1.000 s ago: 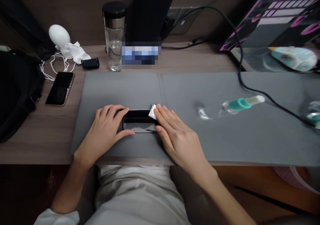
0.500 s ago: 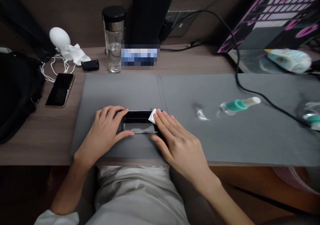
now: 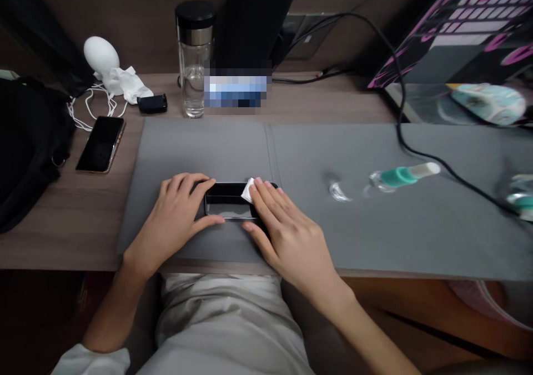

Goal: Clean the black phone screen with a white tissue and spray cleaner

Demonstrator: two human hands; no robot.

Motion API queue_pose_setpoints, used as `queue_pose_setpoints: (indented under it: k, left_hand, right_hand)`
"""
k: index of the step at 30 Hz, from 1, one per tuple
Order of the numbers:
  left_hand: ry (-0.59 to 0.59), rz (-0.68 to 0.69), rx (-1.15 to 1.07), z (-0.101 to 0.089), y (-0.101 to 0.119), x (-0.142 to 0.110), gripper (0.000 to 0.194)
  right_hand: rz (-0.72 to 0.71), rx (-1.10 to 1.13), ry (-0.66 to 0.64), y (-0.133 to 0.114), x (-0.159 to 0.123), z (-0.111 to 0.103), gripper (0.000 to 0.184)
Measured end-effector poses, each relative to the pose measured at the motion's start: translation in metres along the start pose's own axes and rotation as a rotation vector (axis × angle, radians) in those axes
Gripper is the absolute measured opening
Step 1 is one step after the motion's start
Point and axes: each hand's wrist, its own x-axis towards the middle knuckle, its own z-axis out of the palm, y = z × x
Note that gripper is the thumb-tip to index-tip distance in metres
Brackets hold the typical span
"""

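Note:
A smartphone (image 3: 227, 201) with a dark, glossy screen lies flat on the grey desk mat (image 3: 200, 147). My left hand (image 3: 172, 219) grips its left end, thumb on the near edge and index finger on the far edge. Over the phone's right end is my right hand (image 3: 287, 225), its fingers together and pressing a folded white tissue (image 3: 248, 190) onto the screen. The right thumb is apart, near the front edge. Fingers hide part of the tissue and the phone's right end. A clear bottle with a teal and white top (image 3: 400, 178) lies to the right.
A black cable (image 3: 402, 103) crosses the mat's right side. Behind the mat stand a glass water bottle (image 3: 194, 80) and a dark tower-shaped device (image 3: 258, 25). To the left are another phone (image 3: 101, 144), a black bag (image 3: 33, 153) and a white egg-shaped object (image 3: 101, 54). A patterned mouse (image 3: 489, 103) is far right.
My right hand has slid left along the phone with the tissue, its thumb moving off the screen toward the mat. The left hand keeps its hold. The view shifts slightly.

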Motion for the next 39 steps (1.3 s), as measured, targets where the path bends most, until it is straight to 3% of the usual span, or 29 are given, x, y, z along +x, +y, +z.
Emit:
queue_pose_setpoints:
  k: [6, 17, 29, 39]
  left_hand:
    - [0.003, 0.008, 0.002, -0.001, 0.0, 0.0, 0.068]
    - [-0.011, 0.003, 0.001, -0.001, 0.002, 0.0, 0.07]
    - [-0.009, 0.009, 0.018, -0.002, 0.001, 0.0, 0.066]
    - [-0.008, 0.016, 0.044, 0.001, 0.002, -0.001, 0.076]
  right_hand:
    - [0.02, 0.024, 0.006, 0.0, 0.011, 0.006, 0.068]
    - [-0.046, 0.02, -0.031, -0.02, -0.015, -0.008, 0.081]
    - [-0.021, 0.15, -0.075, -0.009, 0.025, 0.008, 0.067]
    - [-0.091, 0.167, -0.1, -0.029, 0.0, -0.01, 0.073]
